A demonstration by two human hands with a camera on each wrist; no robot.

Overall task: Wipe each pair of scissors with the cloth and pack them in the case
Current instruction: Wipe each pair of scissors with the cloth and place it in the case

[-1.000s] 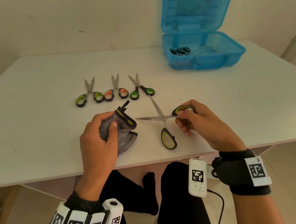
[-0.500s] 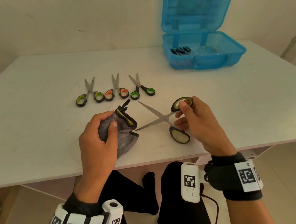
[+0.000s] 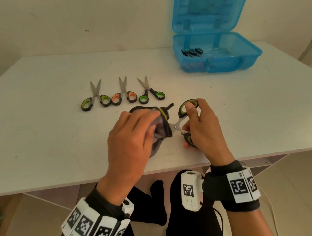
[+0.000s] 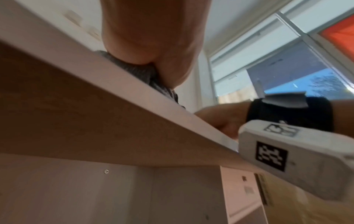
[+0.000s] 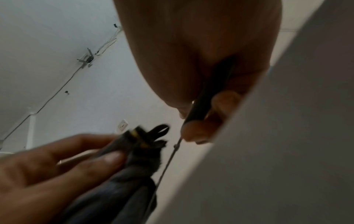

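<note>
The large green-handled scissors (image 3: 183, 119) are held spread open by the right hand (image 3: 202, 131) just above the near part of the table (image 3: 41, 129): the thumb is seen through the upper loop, and the lower handle is gripped by the curled fingers. The grey cloth (image 3: 161, 129) is bunched in the left hand (image 3: 132, 134), whose fingers are curled round it, and is pressed up against the pivot. The blades are hidden behind cloth and hand; by judgement their long axis runs leftward from the handles, under the left hand, so a wiping stroke would be drawn leftward, away from the right hand. Three smaller scissors (image 3: 123, 94) are laid in a row beyond the hands, unwiped as far as can be judged. The open blue case (image 3: 228, 56) is set at the far right, well apart; the right hand is nearer.
</note>
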